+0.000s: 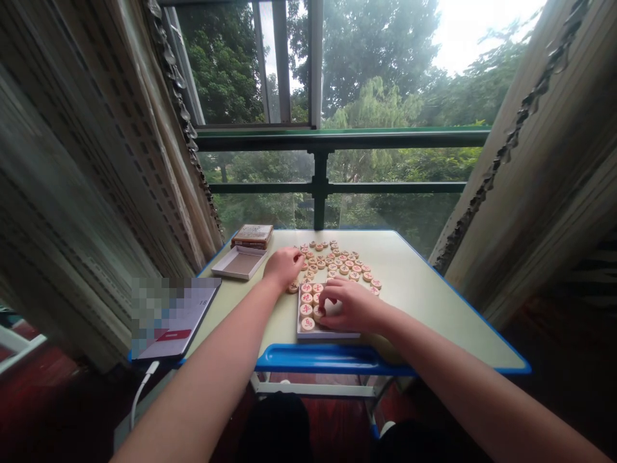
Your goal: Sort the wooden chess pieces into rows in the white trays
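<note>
Round wooden Chinese chess pieces (pixel 344 270) with red or dark characters lie loosely spread over the table. Nearer to me stands a shallow white box (pixel 330 334), with pieces set in rows along its left side, red characters up. My right hand (pixel 354 305) reaches over the box; thumb and fingertips close on a Chinese chess piece (pixel 319 312) in the second column. My left hand (pixel 283 267) is at the left edge of the loose pieces, its fingers curled together. Whatever is between those fingertips is hidden. One loose piece (pixel 293 287) lies just below that hand.
An open box lid (pixel 240 263) lies at the left, in front of a printed box (pixel 252 236). A tablet-like slab (pixel 187 321) rests on the table's left edge, near a white cable (pixel 143 392). A blue tray (pixel 321 358) runs along the front edge. Curtains flank both sides.
</note>
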`<action>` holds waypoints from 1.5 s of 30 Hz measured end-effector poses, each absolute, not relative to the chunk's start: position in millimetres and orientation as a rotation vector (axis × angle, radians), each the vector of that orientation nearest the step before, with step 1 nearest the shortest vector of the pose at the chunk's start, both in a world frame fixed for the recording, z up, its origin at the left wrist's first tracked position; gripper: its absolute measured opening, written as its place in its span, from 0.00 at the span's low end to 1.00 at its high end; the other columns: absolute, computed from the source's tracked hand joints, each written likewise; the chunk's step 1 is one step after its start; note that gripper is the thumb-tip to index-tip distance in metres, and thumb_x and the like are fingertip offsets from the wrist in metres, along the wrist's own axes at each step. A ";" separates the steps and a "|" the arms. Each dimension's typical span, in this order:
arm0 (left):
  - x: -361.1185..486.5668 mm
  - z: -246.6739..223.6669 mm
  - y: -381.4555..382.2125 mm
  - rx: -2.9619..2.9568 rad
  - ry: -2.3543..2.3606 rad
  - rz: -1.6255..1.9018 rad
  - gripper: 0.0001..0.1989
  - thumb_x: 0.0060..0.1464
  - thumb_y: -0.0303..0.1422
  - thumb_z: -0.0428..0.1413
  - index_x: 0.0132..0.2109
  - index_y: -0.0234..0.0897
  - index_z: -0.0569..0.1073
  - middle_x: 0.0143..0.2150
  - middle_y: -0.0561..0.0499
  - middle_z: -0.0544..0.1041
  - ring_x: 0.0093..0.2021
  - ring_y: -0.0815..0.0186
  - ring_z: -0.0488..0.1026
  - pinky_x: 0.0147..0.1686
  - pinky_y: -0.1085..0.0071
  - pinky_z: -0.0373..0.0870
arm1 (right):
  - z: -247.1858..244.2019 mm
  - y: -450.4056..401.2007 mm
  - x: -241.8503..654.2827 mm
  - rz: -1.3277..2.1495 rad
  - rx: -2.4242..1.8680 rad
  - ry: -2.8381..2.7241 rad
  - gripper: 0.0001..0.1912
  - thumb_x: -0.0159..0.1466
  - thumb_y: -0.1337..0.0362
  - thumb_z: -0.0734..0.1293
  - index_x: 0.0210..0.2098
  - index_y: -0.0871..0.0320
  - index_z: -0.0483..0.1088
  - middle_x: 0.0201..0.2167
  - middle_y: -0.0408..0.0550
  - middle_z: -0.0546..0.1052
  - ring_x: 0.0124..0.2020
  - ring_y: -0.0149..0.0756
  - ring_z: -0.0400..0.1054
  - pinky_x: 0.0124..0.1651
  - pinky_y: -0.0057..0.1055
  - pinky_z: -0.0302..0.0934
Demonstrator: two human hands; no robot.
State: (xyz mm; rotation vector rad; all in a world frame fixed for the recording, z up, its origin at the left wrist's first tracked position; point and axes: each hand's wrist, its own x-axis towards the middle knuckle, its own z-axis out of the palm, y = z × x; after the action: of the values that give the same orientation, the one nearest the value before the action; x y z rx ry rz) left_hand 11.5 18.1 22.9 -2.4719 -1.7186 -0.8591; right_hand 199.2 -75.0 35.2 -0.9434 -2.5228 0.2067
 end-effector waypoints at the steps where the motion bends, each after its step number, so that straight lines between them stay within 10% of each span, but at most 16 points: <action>1: 11.2 26.5 16.1 -2.451 -1.759 -0.837 0.13 0.54 0.35 0.47 0.36 0.38 0.76 0.38 0.47 0.78 0.40 0.62 0.72 0.43 0.68 0.67 | 35.3 -75.4 198.9 0.208 -0.939 -2.525 0.05 0.52 0.62 0.69 0.27 0.57 0.71 0.28 0.45 0.72 0.33 0.33 0.63 0.37 0.28 0.58; 45: 15.6 16.2 19.0 -2.666 -1.649 -0.547 0.15 0.52 0.30 0.48 0.39 0.45 0.79 0.47 0.53 0.76 0.48 0.59 0.68 0.50 0.66 0.65 | 35.4 -22.9 250.8 0.273 -1.552 -2.293 0.12 0.55 0.68 0.64 0.34 0.52 0.78 0.37 0.47 0.74 0.42 0.38 0.64 0.48 0.31 0.56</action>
State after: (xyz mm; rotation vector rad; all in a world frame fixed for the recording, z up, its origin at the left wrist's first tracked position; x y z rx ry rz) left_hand 15.6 19.0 16.2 -2.6656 -1.6485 -0.5468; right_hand 250.8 -22.9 35.4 -1.5523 -2.2925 0.2735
